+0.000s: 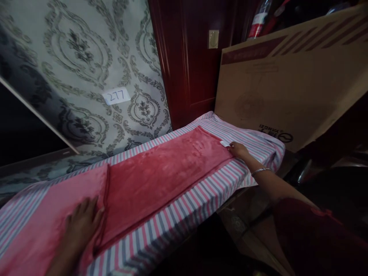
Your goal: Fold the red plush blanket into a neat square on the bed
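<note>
A pinkish-red plush towel (pixel 161 168) lies lengthwise, with its left part folded over in a lighter pink layer. My left hand (pixel 82 222) rests palm down on that lighter layer, fingers stretched out near the fold's edge. At the far right end, my right hand (pixel 239 150) pinches the towel's edge beside a small white label (pixel 224 143). A bracelet (pixel 260 171) circles my right wrist. Under the towel is a striped pink, grey and white cloth (pixel 201 201), draped over a long, narrow surface.
Behind stands a patterned wall (pixel 86 69) bearing a paper marked 277 (pixel 117 96). A dark red wooden door or panel (pixel 195 69) with a switch plate (pixel 213 39) adjoins it. A large cardboard box (pixel 276 92) stands at the right, a bottle (pixel 258 21) behind its top edge.
</note>
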A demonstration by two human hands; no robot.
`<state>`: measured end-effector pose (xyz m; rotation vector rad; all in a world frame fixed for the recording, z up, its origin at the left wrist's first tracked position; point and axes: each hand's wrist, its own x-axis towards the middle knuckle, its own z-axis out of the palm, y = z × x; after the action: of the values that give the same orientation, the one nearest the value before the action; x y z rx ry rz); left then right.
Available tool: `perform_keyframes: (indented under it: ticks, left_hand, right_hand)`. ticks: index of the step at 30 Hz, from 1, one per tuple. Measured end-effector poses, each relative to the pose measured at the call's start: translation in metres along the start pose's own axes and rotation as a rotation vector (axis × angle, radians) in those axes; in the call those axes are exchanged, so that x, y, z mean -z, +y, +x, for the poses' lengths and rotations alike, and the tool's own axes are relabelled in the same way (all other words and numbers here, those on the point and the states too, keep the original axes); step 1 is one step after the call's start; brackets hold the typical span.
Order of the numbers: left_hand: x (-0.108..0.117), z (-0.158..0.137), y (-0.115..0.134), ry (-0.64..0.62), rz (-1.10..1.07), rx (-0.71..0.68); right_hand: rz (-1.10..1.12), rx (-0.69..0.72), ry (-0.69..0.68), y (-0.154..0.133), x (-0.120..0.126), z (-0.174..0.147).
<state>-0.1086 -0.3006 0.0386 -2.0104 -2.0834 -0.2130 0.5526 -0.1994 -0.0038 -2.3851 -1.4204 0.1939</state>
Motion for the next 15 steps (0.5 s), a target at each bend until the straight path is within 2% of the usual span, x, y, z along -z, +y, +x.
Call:
perform_keyframes:
  ticks: [2, 4, 9, 13, 15]
  left_hand:
    - [0.012, -0.001, 0.03, 0.03, -0.047, -0.093]
    - [0.017, -0.004, 0.073, -0.004, -0.175, -0.286]
    - [0.006, -0.005, 0.207, -0.059, -0.414, -0.669]
    - [-0.002, 0.016, 0.3, -0.055, -0.449, -0.847]
    - [-0.006, 0.029, 0.336, -0.064, -0.432, -0.857]
  right_hand:
    - [0.024, 0.027, 0.023, 0.002, -0.001, -0.001]
    - [0.055, 0.049, 0.046, 0.004, -0.002, -0.002]
    - [0.128, 0.053, 0.056, 0.011, 0.0, -0.007]
    - [0.175, 0.03, 0.042, 0.014, 0.001, -0.012]
    - [0.192, 0.023, 0.046, 0.015, 0.0, -0.013]
